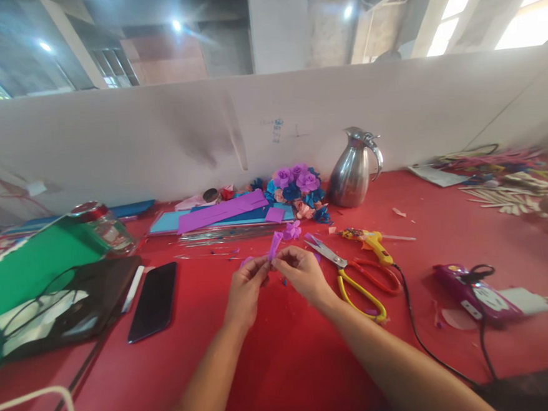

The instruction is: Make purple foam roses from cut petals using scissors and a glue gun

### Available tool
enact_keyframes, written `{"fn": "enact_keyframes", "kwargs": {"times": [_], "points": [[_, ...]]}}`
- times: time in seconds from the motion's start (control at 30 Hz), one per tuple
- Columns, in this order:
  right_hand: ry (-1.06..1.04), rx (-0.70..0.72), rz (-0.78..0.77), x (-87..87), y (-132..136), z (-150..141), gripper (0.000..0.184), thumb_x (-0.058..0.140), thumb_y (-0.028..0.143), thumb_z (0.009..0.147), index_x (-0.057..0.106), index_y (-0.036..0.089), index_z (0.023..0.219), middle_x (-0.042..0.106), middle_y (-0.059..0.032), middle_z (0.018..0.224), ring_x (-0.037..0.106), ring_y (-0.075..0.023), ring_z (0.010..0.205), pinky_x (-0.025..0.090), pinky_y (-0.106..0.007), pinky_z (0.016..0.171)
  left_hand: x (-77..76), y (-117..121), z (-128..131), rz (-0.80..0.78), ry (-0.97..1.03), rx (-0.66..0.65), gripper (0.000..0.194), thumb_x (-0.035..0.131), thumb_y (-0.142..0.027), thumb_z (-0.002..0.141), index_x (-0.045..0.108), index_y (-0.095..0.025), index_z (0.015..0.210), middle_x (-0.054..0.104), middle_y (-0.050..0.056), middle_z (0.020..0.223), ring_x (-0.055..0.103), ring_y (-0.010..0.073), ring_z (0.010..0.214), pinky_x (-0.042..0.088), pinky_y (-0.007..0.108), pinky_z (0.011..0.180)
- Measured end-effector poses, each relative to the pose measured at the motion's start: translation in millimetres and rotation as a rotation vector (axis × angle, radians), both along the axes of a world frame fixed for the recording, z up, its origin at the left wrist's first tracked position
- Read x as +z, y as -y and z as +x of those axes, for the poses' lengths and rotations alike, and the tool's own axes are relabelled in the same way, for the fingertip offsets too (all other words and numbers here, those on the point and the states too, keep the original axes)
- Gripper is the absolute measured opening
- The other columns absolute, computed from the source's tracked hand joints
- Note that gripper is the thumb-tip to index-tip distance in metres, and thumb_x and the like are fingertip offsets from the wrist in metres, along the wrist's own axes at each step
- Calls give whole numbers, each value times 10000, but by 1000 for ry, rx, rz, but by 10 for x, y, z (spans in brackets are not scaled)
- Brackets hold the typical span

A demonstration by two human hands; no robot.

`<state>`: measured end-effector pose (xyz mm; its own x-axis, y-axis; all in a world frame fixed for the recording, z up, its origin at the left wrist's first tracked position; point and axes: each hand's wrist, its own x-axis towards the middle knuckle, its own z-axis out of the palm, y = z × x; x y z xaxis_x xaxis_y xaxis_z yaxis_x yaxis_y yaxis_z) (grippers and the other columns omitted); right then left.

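Both my hands meet over the middle of the red table [276, 368]. My left hand [250, 285] pinches a narrow purple paper strip [275, 245] near its lower end. My right hand [302, 272] is closed on the same strip from the other side, fingertips touching the left ones. The strip stands up above the fingers, and its lower end is hidden by them. Just beyond lies a small purple paper flower [292, 230]. Right of my right hand are scissors [348, 266] with one red and one yellow handle, blades pointing away to the left.
A yellow glue gun [375, 248] with a black cord lies right of the scissors, a purple power strip [477, 294] farther right. Behind are paper flowers [301, 188], coloured paper sheets [222, 212] and a metal jug [353, 168]. A phone [153, 301] and glass jar [106, 226] are left.
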<state>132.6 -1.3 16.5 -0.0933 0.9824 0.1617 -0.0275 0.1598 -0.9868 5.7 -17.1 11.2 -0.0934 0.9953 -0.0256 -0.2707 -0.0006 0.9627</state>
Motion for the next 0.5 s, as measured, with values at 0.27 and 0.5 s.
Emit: {"fn": "enact_keyframes", "kwargs": {"times": [0.27, 0.5], "points": [[-68, 26, -29, -8, -8, -24, 124, 590, 304, 716, 588, 181, 703, 627, 3, 647, 560, -122, 555, 424, -224, 492, 14, -30, -57, -109, 220, -47, 157, 766, -196, 615, 699, -128, 739, 637, 6, 661, 447, 32, 484, 328, 149, 457], [-6, -23, 20, -79, -19, -18, 113, 562, 290, 723, 593, 183, 707, 610, 8, 656, 527, -118, 557, 422, -231, 525, 12, -67, -97, -200, 406, -128, 109, 721, -121, 661, 673, -106, 757, 606, -1, 610, 405, 12, 414, 324, 122, 395]]}}
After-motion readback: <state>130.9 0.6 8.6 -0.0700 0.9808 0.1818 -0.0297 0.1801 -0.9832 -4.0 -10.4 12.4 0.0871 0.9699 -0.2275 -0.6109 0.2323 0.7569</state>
